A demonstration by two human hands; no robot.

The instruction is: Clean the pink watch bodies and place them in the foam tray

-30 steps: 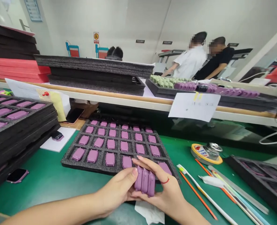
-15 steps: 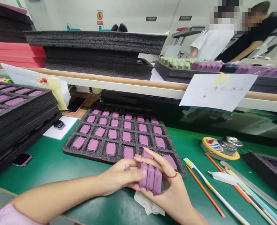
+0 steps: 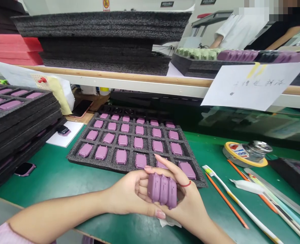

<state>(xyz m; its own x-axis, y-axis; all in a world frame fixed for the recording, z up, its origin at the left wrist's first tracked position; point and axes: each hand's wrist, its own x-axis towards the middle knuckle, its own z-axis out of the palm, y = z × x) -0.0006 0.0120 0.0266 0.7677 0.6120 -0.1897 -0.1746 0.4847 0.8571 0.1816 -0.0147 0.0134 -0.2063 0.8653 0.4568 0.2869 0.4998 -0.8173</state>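
three purple watch cases point(image 3: 162, 191) are in my right grip point(image 3: 188, 203), which is curled around them from the right, fingers arched over their upper edge. they sit packed side by side, narrow sides facing me. my left grip point(image 3: 124, 193) cups in from the other side, its thumb lying just below them; whether its hidden fingers press on the cases i cannot tell.

beyond both grips lies the foam tray point(image 3: 75, 154), with rows of similar cases point(image 3: 121, 157). it looks as if only side pressure keeps my three together: were my right grip to slacken, the middle one could slip out and drop to the worktop point(image 3: 89, 184) or the tissue point(image 3: 170, 222) beneath. squeezing unevenly could skew them, and their touching faces might scuff.

a forward lurch could knock the tray's nearest row, just past my right fingertips. to the right of my right grip lie an orange stick point(image 3: 227, 201) and a toothbrush point(image 3: 241, 206); a wide swing of the wrist could sweep them aside.
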